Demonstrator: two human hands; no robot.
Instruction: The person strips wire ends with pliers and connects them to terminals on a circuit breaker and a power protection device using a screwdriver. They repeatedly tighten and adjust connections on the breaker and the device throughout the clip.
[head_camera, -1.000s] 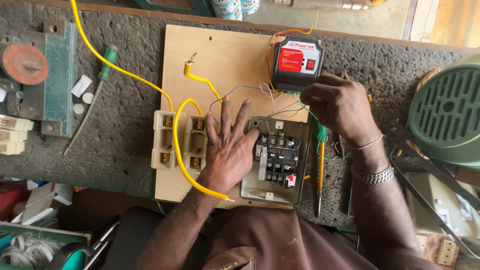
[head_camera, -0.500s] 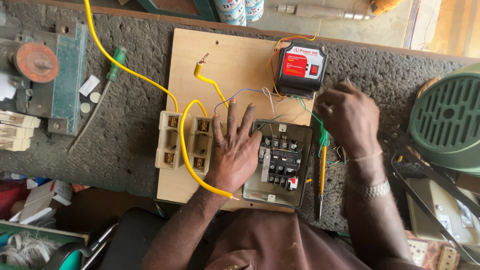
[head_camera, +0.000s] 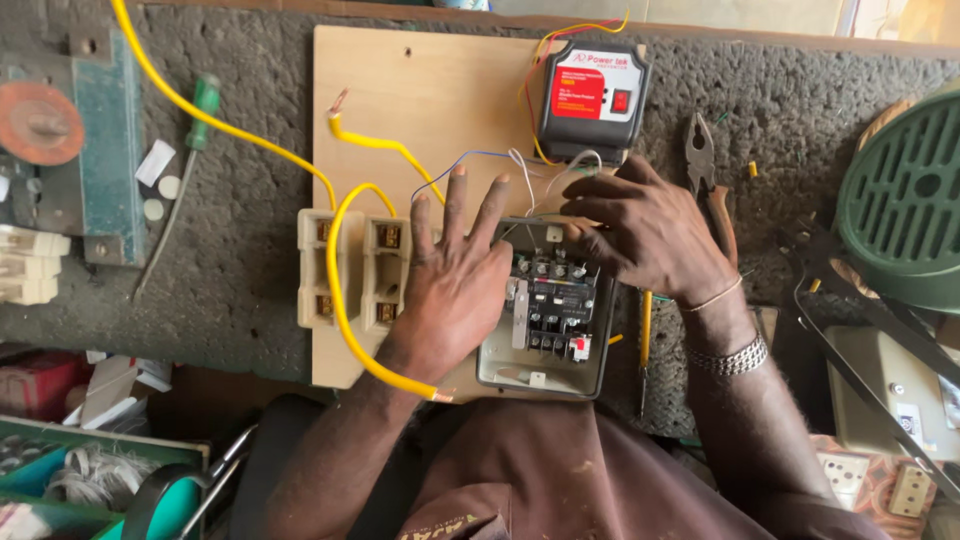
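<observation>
The grey switch box (head_camera: 545, 310) lies open on a pale wooden board (head_camera: 430, 110) that rests on the rough dark surface (head_camera: 240, 260), near the board's lower right corner. The left hand (head_camera: 455, 280) lies flat and spread, fingers splayed, pressing on the board and the box's left edge, holding nothing. The right hand (head_camera: 640, 235) is curled over the box's top edge with fingertips bent down among the thin white and blue wires (head_camera: 500, 160); it seems to pinch one, though the fingers hide the contact. The box looks rigid and fairly light, its plastic block of terminals likely brittle, so it is best steadied by its outer rim. The thin wires are limp and easily kinked; the thick yellow cable (head_camera: 340, 290) looping over the cream fuse holders (head_camera: 350, 270) is stiffer and springy. A black and red unit (head_camera: 592, 100) sits above, pliers (head_camera: 705, 170) lie to the right, and a green-handled screwdriver (head_camera: 185, 160) lies to the left.
</observation>
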